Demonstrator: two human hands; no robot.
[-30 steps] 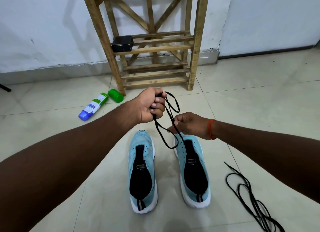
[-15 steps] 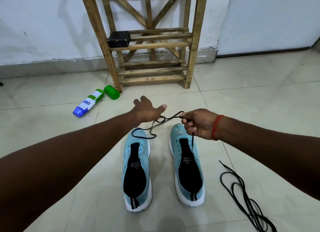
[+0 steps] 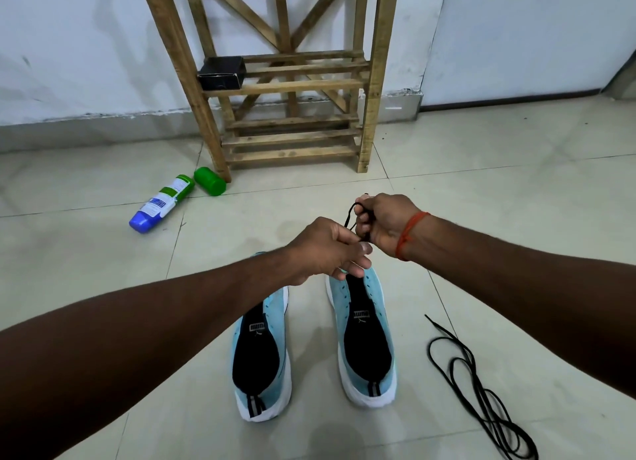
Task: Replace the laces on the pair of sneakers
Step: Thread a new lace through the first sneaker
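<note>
Above the toe of the right sneaker (image 3: 368, 339), the right hand (image 3: 387, 225) clenches a black lace (image 3: 350, 215) in curled fingers, and the left hand (image 3: 327, 249) pinches it too. The left sneaker (image 3: 261, 360) stands just beside that shoe; a second lace (image 3: 481, 390) lies on its other side.

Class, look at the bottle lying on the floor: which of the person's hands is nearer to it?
Left. The left hand is to the bottle's right, over the sneakers' toes; the right hand, gripping the black lace, is farther to the right.
</note>
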